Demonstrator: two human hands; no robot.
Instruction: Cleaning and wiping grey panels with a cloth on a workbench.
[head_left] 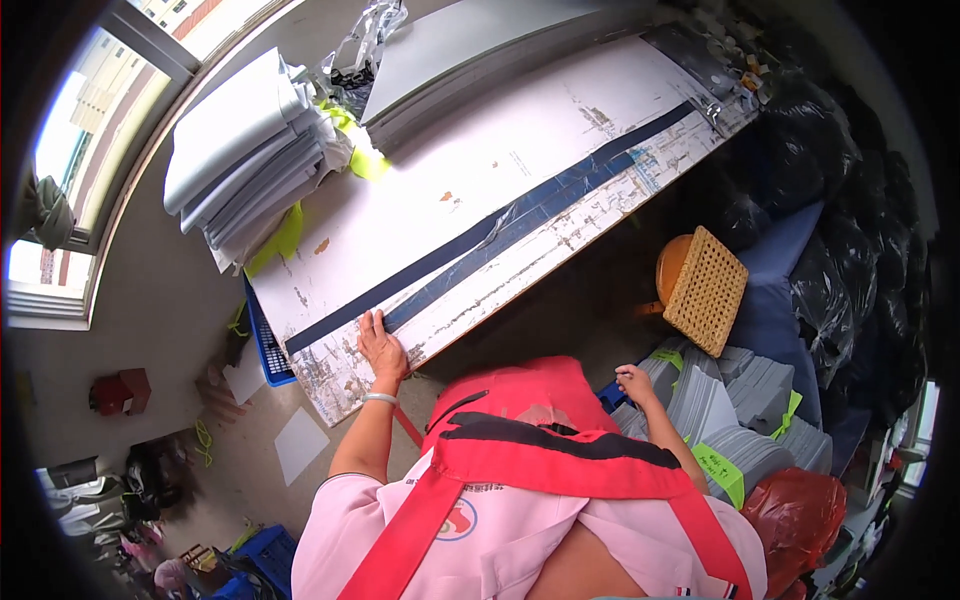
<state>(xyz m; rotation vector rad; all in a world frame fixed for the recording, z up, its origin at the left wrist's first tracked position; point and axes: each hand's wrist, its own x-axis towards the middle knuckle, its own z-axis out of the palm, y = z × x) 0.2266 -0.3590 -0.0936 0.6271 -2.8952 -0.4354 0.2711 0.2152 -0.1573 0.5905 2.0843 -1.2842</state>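
My left hand (381, 350) lies on the near left part of a worn white worktable (410, 225), fingers outstretched. Its fingertips reach a dark blue strip (450, 258) that runs lengthwise along the tabletop. A pale band circles my left wrist. My right hand (632, 381) is off the table, over the right side of my red apron (520, 390), with its fingers curled together. Whatever may be between those fingers is too small to make out. Stacks of grey cut pieces (695, 405) with yellow-green tags sit beside and below that hand.
Folded grey-white sheets (240, 135) are piled on the table's far left, near a large grey panel (470, 55). A stool with a woven seat (707, 290) stands to the right. Black plastic bags (815, 140) heap beyond. A blue crate (266, 335) sits under the table's left end.
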